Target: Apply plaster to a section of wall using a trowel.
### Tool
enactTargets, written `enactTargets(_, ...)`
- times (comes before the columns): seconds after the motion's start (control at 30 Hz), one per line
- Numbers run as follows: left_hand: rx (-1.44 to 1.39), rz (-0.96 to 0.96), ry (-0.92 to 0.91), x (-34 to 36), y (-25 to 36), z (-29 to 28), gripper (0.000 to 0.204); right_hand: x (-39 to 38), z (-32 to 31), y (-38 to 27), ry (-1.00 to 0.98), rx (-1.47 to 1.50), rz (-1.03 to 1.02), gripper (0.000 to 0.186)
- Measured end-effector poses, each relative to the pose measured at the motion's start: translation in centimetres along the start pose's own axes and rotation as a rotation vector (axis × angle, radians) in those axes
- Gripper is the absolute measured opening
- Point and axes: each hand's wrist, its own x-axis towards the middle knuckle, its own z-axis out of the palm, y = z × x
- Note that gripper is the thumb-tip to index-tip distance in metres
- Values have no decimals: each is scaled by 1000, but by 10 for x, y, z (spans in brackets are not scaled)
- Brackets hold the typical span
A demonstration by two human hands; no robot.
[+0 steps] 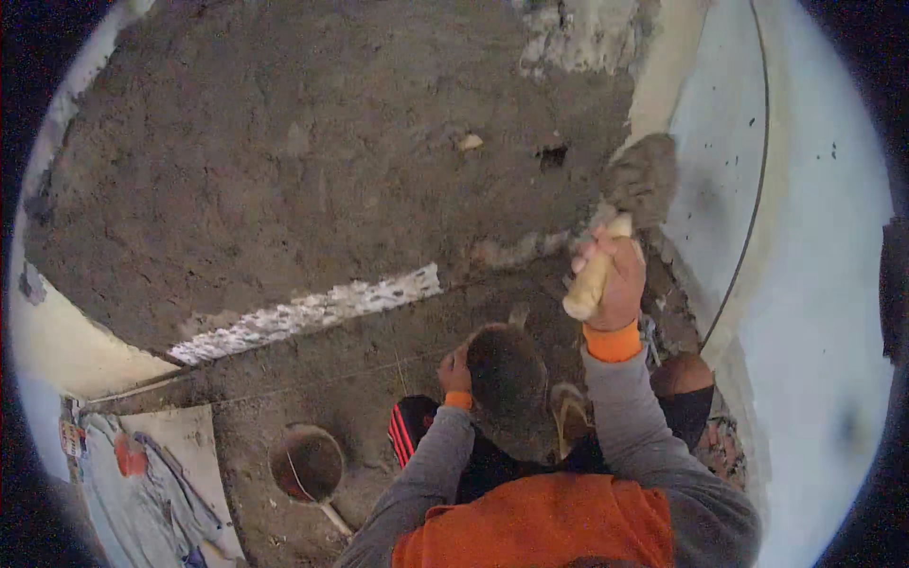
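Right hand [622, 284] around a pale trowel handle [589, 287], mortar-smeared blade [646, 180] indistinct; left hand [454, 371] at a bucket rim [496, 328], grip unclear

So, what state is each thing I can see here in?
Right hand: closed around the trowel.
Trowel: gripped by its pale handle; grey, blurred end near the wall's right edge.
Left hand: holding the near bucket's rim.
Near bucket: open-topped; contents too dark to tell.
Far bucket: open-topped, standing apart on the left.
Wall: mostly grey-brown, with white pitted patches.
Grey cloth: spread, rumpled.
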Motion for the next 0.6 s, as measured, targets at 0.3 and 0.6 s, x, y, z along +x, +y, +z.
enactTargets(0.3,468,46,-104,8,-21,-3,27,157,50,58,675,-494,-796,48)
enactTargets(0.6,358,140,-56,6,-40,-14,27,26,209,140,-467,-729,-666,46)
